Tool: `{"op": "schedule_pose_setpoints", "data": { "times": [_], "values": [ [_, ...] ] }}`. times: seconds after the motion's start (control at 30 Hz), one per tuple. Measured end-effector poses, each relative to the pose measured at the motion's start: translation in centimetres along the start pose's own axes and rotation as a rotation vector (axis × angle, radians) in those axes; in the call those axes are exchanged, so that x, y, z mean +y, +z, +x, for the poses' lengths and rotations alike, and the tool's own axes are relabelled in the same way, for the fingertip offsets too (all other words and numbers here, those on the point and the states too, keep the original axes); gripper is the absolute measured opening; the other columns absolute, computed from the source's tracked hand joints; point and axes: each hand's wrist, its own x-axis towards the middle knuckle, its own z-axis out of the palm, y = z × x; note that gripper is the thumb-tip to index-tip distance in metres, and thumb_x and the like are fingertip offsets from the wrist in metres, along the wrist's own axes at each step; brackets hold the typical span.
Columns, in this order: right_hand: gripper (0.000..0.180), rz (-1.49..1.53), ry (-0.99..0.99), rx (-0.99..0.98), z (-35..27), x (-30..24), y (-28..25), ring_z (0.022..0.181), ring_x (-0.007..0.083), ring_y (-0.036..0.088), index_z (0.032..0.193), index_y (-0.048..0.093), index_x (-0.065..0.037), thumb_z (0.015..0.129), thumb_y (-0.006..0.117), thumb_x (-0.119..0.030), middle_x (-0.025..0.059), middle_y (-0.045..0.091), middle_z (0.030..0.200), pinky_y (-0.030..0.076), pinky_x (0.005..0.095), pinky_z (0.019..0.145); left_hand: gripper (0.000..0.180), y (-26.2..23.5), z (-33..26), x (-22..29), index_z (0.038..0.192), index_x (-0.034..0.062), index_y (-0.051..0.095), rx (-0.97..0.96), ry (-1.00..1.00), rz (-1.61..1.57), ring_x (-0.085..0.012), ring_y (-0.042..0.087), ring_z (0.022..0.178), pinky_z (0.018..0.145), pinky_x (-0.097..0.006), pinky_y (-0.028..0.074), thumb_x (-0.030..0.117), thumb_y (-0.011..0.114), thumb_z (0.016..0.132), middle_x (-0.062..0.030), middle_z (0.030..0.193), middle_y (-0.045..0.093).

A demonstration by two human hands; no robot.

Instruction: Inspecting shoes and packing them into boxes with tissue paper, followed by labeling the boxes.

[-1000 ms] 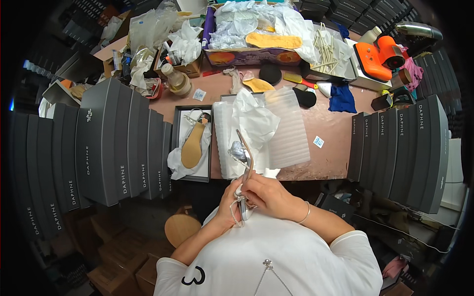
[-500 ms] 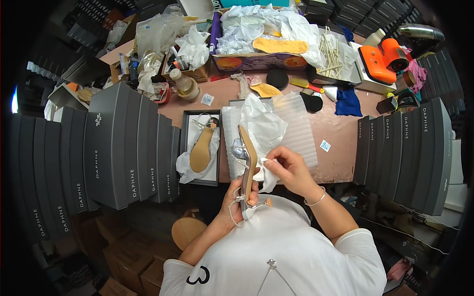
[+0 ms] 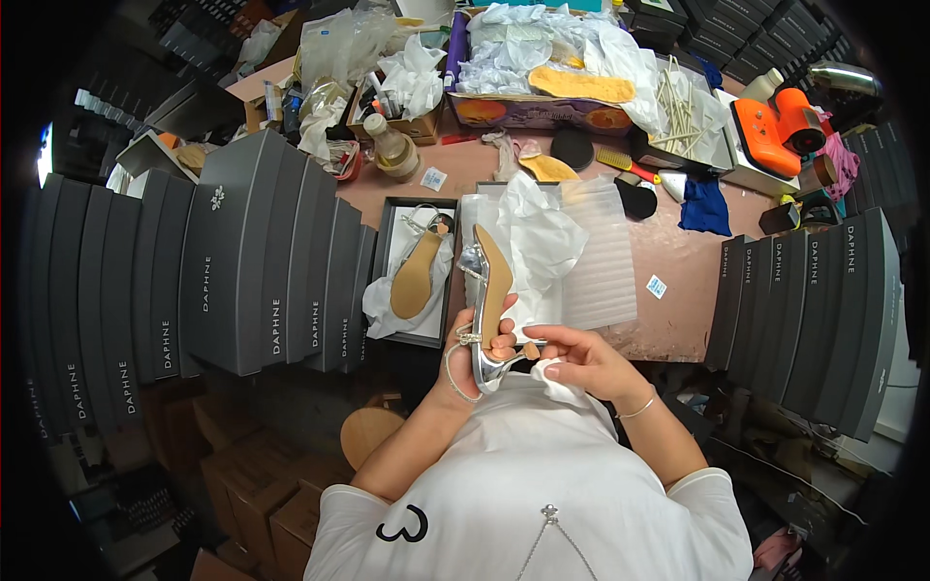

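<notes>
My left hand [image 3: 467, 356] is closed round the heel end of a silver high-heeled sandal [image 3: 495, 276], held with its tan sole in view and its toe pointing away. A thin strap hangs over the wrist. Beside the heel tip, my right hand [image 3: 599, 366] pinches a small wad of white cloth or tissue [image 3: 559, 384]; whether it touches the heel I cannot tell. A matching sandal [image 3: 417, 278] lies sole up on white paper in an open dark shoe box [image 3: 386, 221] to the left. Crumpled white tissue paper [image 3: 542, 228] rests beyond the held sandal.
Dark shoe boxes stand in rows at left [image 3: 237, 281] and right [image 3: 823, 310]. A foam sheet [image 3: 608, 261] lies beside the tissue. Farther back are a paper-filled carton [image 3: 484, 113], a bottle [image 3: 392, 147], a brush [image 3: 625, 163], a blue cloth [image 3: 705, 206] and an orange device [image 3: 765, 140].
My right hand has come down from beside the sole to the heel tip, with the white wad in its fingers. The left hand still holds the sandal, and the whole view has shifted slightly.
</notes>
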Motion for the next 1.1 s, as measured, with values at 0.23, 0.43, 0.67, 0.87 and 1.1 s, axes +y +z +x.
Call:
{"op": "schedule_pose_setpoints", "data": {
  "times": [0.23,0.43,0.67,0.87,1.1],
  "values": [
    [0.02,0.224,-0.143,-0.009,2.6,-1.3,2.5,0.079,0.0018,0.051,0.108,0.055,-0.003,0.09,0.063,-0.008,-0.0037,0.055,0.088,0.042,0.017,0.069,0.056,-1.1,-1.4,1.7,0.134,-0.0027,0.043,0.086,0.502,0.888,-0.0224,0.065,0.084,0.076,-0.03,0.053,0.04,0.041,0.098,-0.014,0.099,0.062],
    [0.022,0.413,-0.099,0.046,3.9,-1.3,3.9,0.078,0.0032,0.054,0.111,0.052,-0.004,0.093,0.061,-0.012,-0.0019,0.057,0.09,0.045,0.0181,0.067,0.095,-2.8,-3.8,0.6,0.146,-0.0024,0.015,0.144,1.143,1.988,-0.0393,0.029,0.135,0.109,-0.043,0.029,0.008,0.075,0.072,-0.0271,0.143,0.028],
    [0.027,0.323,-0.038,0.11,2.8,-2.2,5.2,0.08,0.0045,0.055,0.115,0.051,-0.006,0.091,0.062,-0.009,0.0019,0.061,0.091,0.045,0.0201,0.07,0.067,0.7,0.9,1.7,0.135,0.0033,0.04,-0.037,1.114,1.461,-0.0246,0.066,0.093,0.084,-0.032,0.05,0.001,0.068,0.075,-0.0136,0.099,0.065],
    [0.009,-0.286,-0.229,0.451,1.0,-1.6,-0.6,0.076,0.0019,0.051,0.096,0.062,-0.001,0.091,0.063,-0.008,-0.0035,0.059,0.083,0.042,0.0177,0.067,0.026,4.4,-1.4,4.2,0.101,-0.0018,0.057,0.19,0.465,1.695,-0.017,0.065,0.064,0.061,-0.029,0.051,0.01,0.062,0.079,-0.0126,0.079,0.065],
    [0.009,-0.937,-0.68,0.198,5.1,-2.5,2.1,0.076,0.0209,0.059,0.091,0.064,0.0,0.082,0.066,0.001,0.0099,0.06,0.085,0.048,0.0291,0.067,0.021,3.0,-2.2,2.9,0.099,-0.0014,0.061,-0.068,-0.027,1.384,-0.0153,0.064,0.062,0.057,-0.028,0.051,0.014,0.063,0.085,-0.0057,0.08,0.063]
  ]
}}
